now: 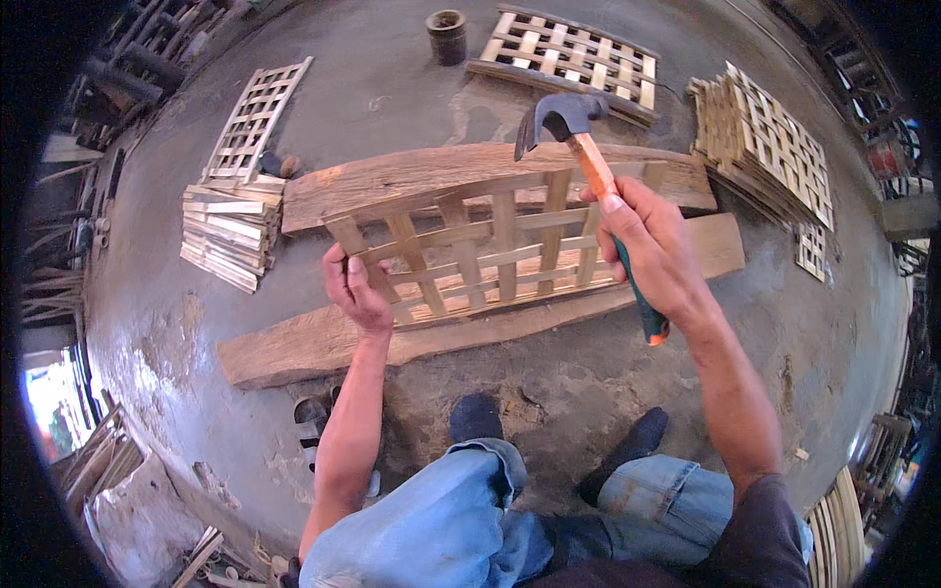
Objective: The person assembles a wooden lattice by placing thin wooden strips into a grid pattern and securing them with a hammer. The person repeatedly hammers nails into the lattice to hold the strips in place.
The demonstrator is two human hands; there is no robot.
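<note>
A woven wooden lattice panel [505, 240] is tilted up on its long edge in front of me, over two thick rough planks. The far plank [441, 169] runs behind it and the near plank [284, 345] lies under its lower side. My left hand [361, 289] grips the panel's left end, thumb in front and fingers partly behind. In my right hand [655, 240] is a claw hammer [592, 165], its dark head up and its green and orange handle slanting down. That hand is at the panel's right end; whether its hidden fingers also hold the panel I cannot tell.
Left of the planks lie a pile of loose slats [230, 230] and a narrow lattice panel [260, 118]. Behind stand a brown pot [447, 39] and more lattice panels [578, 64]. A tall panel stack [774, 142] is at right. Sandals [312, 416] lie near my left forearm.
</note>
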